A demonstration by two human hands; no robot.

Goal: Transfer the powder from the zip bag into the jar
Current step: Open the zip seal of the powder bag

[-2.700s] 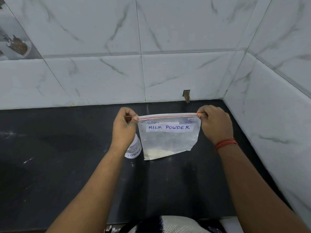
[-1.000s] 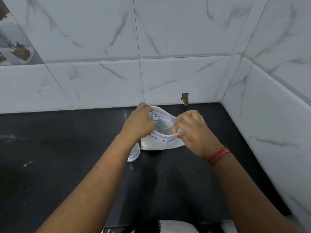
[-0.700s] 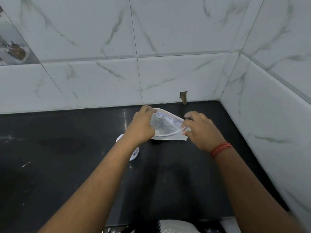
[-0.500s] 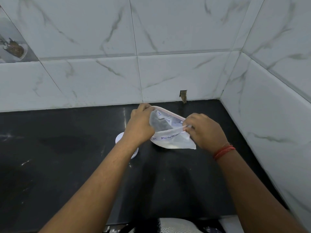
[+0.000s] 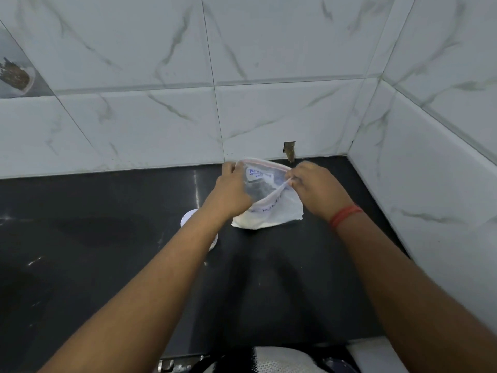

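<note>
- Head view, far left: a decorated tile point(image 5: 14, 76) on the wall, well away from both hands; too cropped to tell the motif.
- Left of the left hand and partly under its forearm: the jar point(image 5: 189, 219), only a sliver of its white top showing. Whether it is capped or uncapped I cannot tell.
- Left hand point(image 5: 231, 195): fingers curled, pinching the near-left lip of the zip bag point(image 5: 269, 208) at its mouth.
- Between the hands: bag mouth pulled apart, red zip strip arching over the far lip. Handwritten label on the front face, only partly readable. Pale powder point(image 5: 252, 223) settled in the low corner, just below the left hand. Bag's bottom edge looks to be at or near the table; contact not certain.
- Right hand point(image 5: 314, 188): fingertips closed on the right end of the near lip, stretching it outward. Red thread band point(image 5: 345, 215) on that wrist.
- Step judged: opening the bag; pouring not begun.
- Next move likely calls for bringing the mouth above the jar, which sits to the left-hand side, narrowing the lip to a spout, tipping slowly. Jar top must be clear first.
- Surface: dark glossy table point(image 5: 94, 251), faint smudges and specks.
- Room: white marble-pattern wall tiles point(image 5: 269, 117) meeting in a corner beyond the right hand; a small notch point(image 5: 290, 150) at the wall's base just behind the bag.
</note>
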